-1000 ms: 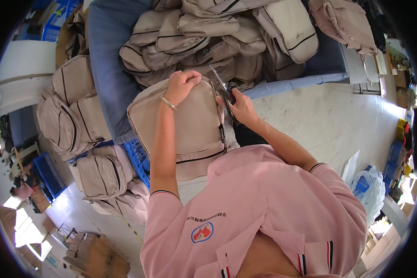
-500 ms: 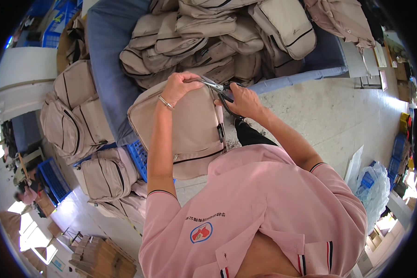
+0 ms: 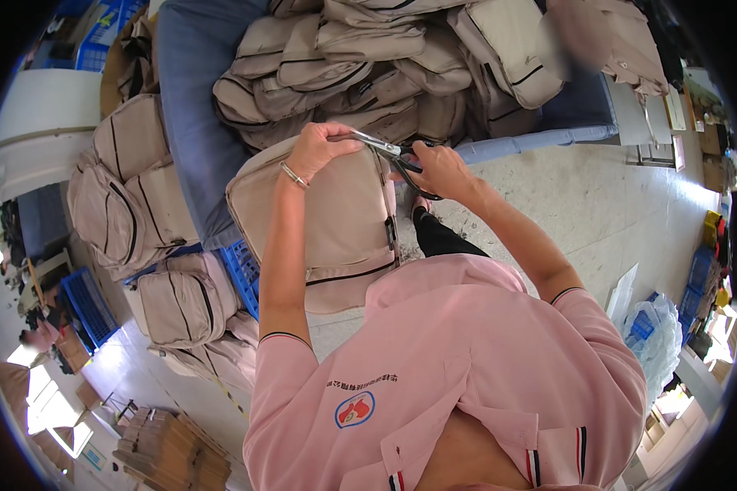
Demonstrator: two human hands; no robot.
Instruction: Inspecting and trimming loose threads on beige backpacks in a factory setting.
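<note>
A beige backpack (image 3: 311, 213) with dark zips stands in front of me, against the padded blue bin. My left hand (image 3: 318, 155) is closed at its top edge, thumb and fingers pinching there; the exact bit of fabric or thread between them is too small to make out. Black-handled scissors (image 3: 382, 146) are in my right hand (image 3: 444, 172), just right of the backpack's top corner. Their silver blades point left toward my left fingertips, and the handles are spread apart.
The blue padded bin (image 3: 190, 123) holds a heap of beige backpacks (image 3: 368, 41). More backpacks (image 3: 184, 307) are stacked at the left beside a blue plastic crate (image 3: 241, 274). Flat cardboard (image 3: 172, 450) lies lower left. A clear plastic bag (image 3: 655, 327) is at the right.
The scissors and my right hand have shifted slightly, with more blade showing near my left fingers. My left hand has risen a little. A blurred shape has appeared at the upper right.
</note>
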